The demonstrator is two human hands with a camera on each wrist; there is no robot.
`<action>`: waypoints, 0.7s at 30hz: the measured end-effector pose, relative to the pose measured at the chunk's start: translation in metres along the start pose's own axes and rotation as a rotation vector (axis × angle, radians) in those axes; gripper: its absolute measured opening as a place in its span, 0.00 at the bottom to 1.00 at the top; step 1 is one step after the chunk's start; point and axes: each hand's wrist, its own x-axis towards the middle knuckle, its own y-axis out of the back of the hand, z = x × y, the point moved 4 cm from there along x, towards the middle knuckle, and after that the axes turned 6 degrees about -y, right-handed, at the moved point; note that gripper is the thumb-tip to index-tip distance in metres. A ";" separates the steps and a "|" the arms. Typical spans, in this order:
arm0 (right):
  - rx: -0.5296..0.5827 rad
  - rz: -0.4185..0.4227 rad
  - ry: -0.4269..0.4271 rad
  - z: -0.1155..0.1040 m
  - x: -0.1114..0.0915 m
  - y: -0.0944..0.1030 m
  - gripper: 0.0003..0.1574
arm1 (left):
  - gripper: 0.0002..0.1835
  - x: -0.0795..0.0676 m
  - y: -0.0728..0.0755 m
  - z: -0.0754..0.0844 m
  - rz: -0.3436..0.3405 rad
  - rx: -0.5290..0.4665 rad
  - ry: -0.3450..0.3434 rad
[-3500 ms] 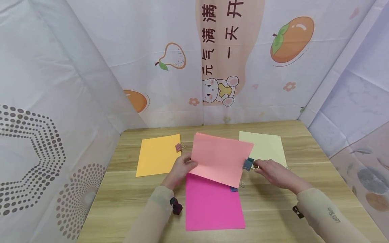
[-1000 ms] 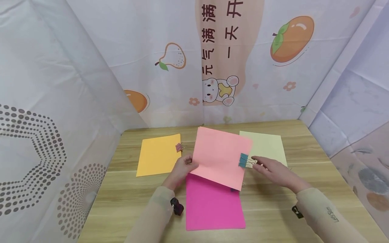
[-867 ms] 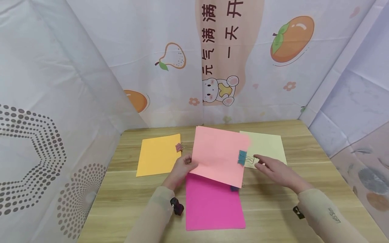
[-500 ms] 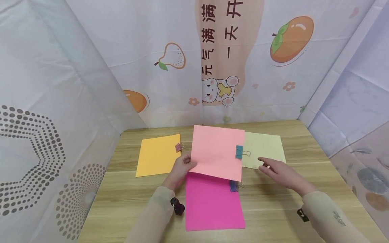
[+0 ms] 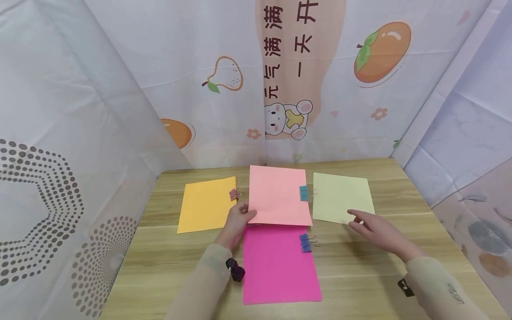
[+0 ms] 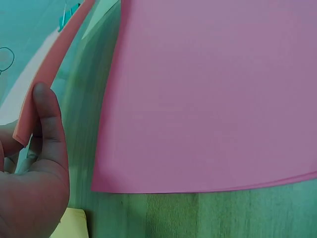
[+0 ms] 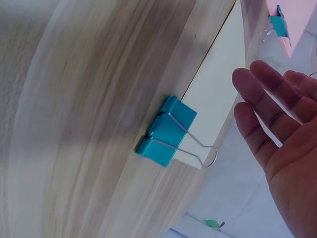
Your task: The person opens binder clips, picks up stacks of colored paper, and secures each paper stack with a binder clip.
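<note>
Four paper stacks lie on the wooden table, counted from the left: an orange stack, a salmon-pink stack, a magenta stack in front of it, and a pale yellow stack at the right; four binder clips show, a pink clip on the orange stack's right edge, a teal clip on the salmon-pink stack's right edge, a blue clip on the magenta stack's right edge, and a second teal clip on an edge of the pale yellow stack, seen only from the right wrist.

Half a second ago the salmon-pink stack was held tilted and overlapped the pale yellow one; now it lies nearly flat between the orange and pale yellow stacks, clear of both, and the blue clip below it is fully uncovered; the right hand has drawn back from the teal clip.

The left hand pinches the salmon-pink stack at its near left corner, thumb on the edge; the right hand hovers with straight, spread fingers just past the pale yellow stack's near right corner, holding nothing, well apart from the salmon-pink stack.
</note>
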 end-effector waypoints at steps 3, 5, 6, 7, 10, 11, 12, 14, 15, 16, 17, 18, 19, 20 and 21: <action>-0.001 0.001 -0.004 0.004 -0.002 0.000 0.33 | 0.12 0.001 -0.001 -0.001 0.012 -0.023 0.019; 0.000 0.003 -0.006 0.007 -0.004 0.001 0.32 | 0.13 0.002 -0.002 -0.002 0.008 -0.040 0.027; 0.002 0.004 -0.006 0.008 -0.005 0.001 0.32 | 0.13 0.003 -0.003 -0.002 0.009 -0.051 0.033; 0.004 0.005 -0.006 0.010 -0.006 0.001 0.32 | 0.14 0.003 -0.003 -0.003 0.007 -0.058 0.034; 0.005 0.009 -0.005 0.013 -0.008 0.001 0.31 | 0.14 0.005 -0.004 -0.004 0.003 -0.085 0.037; 0.005 0.008 -0.003 0.014 -0.008 0.001 0.31 | 0.15 0.005 -0.005 -0.004 0.003 -0.092 0.036; 0.005 0.009 -0.002 0.014 -0.009 0.001 0.31 | 0.15 0.005 -0.005 -0.004 0.003 -0.099 0.035; 0.008 0.010 -0.001 0.015 -0.010 0.001 0.31 | 0.15 0.005 -0.006 -0.003 0.001 -0.113 0.035; 0.012 0.010 0.000 0.015 -0.011 0.002 0.31 | 0.15 0.005 -0.006 -0.003 -0.003 -0.115 0.036; 0.017 0.013 0.000 0.016 -0.012 0.002 0.30 | 0.16 0.005 -0.006 -0.003 -0.009 -0.119 0.035; 0.018 0.016 0.007 0.016 -0.012 0.002 0.30 | 0.16 0.004 -0.006 -0.003 -0.014 -0.126 0.036; 0.021 0.021 0.010 0.017 -0.013 0.002 0.30 | 0.17 0.004 -0.007 -0.003 -0.020 -0.132 0.038; 0.022 0.027 0.016 0.017 -0.014 0.002 0.29 | 0.18 0.004 -0.007 -0.002 -0.026 -0.140 0.039; 0.024 0.034 0.019 0.018 -0.015 0.002 0.29 | 0.19 0.004 -0.007 -0.003 -0.032 -0.145 0.040; 0.024 0.040 0.023 0.019 -0.016 0.003 0.28 | 0.20 0.004 -0.008 -0.003 -0.038 -0.150 0.037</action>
